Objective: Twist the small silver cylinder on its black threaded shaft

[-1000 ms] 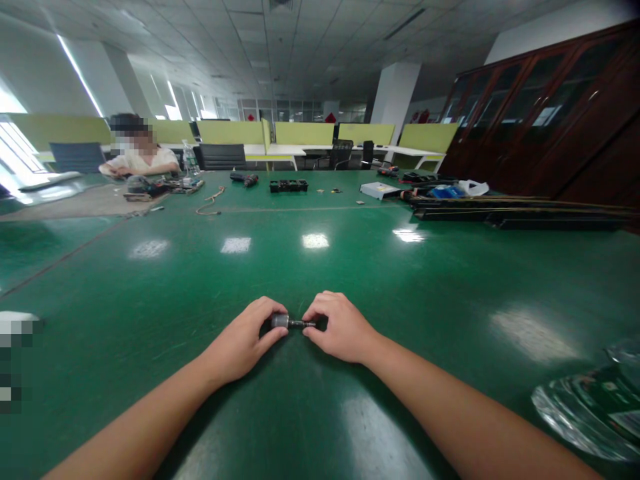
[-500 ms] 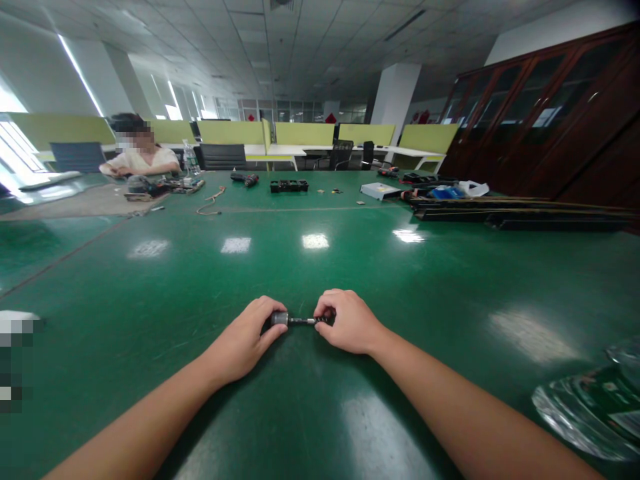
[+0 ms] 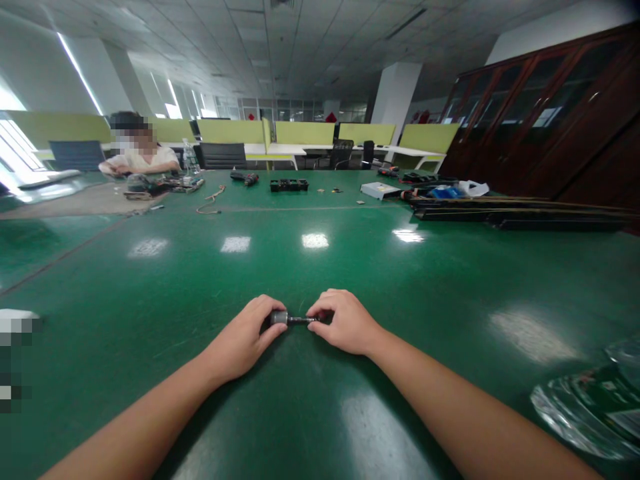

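Observation:
My left hand [image 3: 247,333] pinches the thick end of a dark grey cylinder with a thin metal shaft [image 3: 281,317], which looks like a small screwdriver. The shaft [image 3: 299,320] points right, lying level just over or on the green table [image 3: 310,277]. At its far end my right hand [image 3: 345,321] is closed, thumb and fingertips around the tip. A dark piece shows between those fingers, mostly hidden by them; I cannot tell whether it belongs to the shaft.
A clear plastic bottle [image 3: 590,410] lies at the right edge. Further off are a power drill [image 3: 245,178], a black block [image 3: 289,186], a silver box [image 3: 380,191] and long black rails [image 3: 465,210]. A person [image 3: 143,155] sits at the far left behind circuit parts [image 3: 165,185].
My right fingertips have slid slightly left along the shaft, closing over the dark ridged piece that showed before. My left hand has barely moved.

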`<state>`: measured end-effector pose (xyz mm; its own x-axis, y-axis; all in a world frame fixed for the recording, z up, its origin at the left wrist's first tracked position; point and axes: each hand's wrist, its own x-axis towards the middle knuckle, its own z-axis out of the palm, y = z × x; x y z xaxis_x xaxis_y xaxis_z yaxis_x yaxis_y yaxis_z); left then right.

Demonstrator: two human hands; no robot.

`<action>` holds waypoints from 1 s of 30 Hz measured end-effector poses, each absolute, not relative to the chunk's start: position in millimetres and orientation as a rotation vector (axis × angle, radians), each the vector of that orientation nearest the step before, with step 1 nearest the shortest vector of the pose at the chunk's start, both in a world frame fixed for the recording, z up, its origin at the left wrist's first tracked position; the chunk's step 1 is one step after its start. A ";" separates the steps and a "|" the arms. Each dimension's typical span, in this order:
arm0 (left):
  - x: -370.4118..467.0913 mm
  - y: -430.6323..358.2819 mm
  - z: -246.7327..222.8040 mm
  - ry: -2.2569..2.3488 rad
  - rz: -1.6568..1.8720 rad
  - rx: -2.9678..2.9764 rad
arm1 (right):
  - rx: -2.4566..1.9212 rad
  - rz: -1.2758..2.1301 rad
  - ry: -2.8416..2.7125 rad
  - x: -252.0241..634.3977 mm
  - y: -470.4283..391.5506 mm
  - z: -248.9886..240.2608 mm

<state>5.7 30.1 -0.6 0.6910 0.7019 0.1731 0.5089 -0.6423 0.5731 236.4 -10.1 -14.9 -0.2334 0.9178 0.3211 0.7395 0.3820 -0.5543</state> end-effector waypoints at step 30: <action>4.9 30.9 0.8 0.895 0.519 2.384 | -1.237 0.404 -2.158 226.6 -15.1 -15.5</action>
